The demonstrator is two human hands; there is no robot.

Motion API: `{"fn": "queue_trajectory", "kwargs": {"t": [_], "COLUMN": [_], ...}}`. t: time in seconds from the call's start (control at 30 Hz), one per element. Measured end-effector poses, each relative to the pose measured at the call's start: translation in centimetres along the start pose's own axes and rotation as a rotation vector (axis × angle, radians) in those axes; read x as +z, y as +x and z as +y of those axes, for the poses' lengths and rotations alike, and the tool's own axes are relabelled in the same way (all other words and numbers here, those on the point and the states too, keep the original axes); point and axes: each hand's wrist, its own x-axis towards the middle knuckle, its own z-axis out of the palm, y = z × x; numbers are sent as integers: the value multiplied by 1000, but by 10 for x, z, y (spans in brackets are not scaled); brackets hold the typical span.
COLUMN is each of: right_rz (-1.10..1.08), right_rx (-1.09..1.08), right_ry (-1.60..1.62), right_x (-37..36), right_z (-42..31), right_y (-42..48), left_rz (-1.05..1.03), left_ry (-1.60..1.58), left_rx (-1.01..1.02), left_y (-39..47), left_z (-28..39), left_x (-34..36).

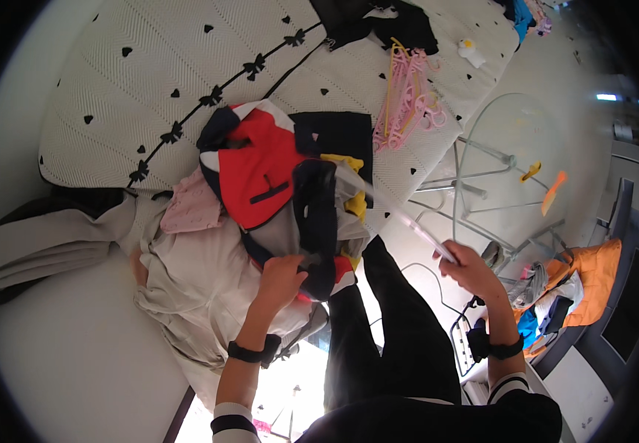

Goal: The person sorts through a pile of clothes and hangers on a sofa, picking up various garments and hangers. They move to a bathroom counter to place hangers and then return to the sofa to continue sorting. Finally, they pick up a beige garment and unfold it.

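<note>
A red, navy and white jacket [258,166] lies spread at the edge of a quilted bed. My left hand [283,279] grips the jacket's navy edge near its lower end. In my right hand [463,266] is the end of a thin, pale, see-through rod [419,230], blurred towards its far end, which reaches over the jacket's right side. Yellow cloth [355,202] and sheer pale material show beside the jacket. Under its upper right part lies a dark folded cloth [347,130], and a pink patterned cloth [192,205] touches its left side.
Pink and yellow hangers [405,105] lie on the quilted bedcover [186,50], with black clothing [408,27] behind them. A glass-topped table [510,127] stands to the right. Beyond it are an orange garment [596,282] and other clothes. A crumpled beige cloth [203,282] lies at the left.
</note>
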Motion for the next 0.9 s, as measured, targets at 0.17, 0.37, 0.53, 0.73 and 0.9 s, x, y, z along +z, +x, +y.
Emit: {"fn": "queue_trajectory", "kwargs": {"t": [0.17, 0.37, 0.53, 0.73, 0.9], "right_rz": [566, 1060, 1225, 1250, 888], "right_rx": [-192, -188, 17, 306, 229], "right_ry": [613, 248, -140, -153, 139], "right_x": [-9, -39, -55, -68, -95], "right_z": [-15, 58, 37, 71, 63], "right_y": [93, 374, 424, 453, 437], "left_rz": [-29, -12, 27, -24, 18], "left_ry": [7, -49, -36, 44, 62], "left_rx": [-51, -156, -242, -324, -333], "left_y": [13, 17, -2, 3, 3], "left_z": [1, 19, 18, 30, 31], "left_x": [5, -3, 7, 29, 34]}}
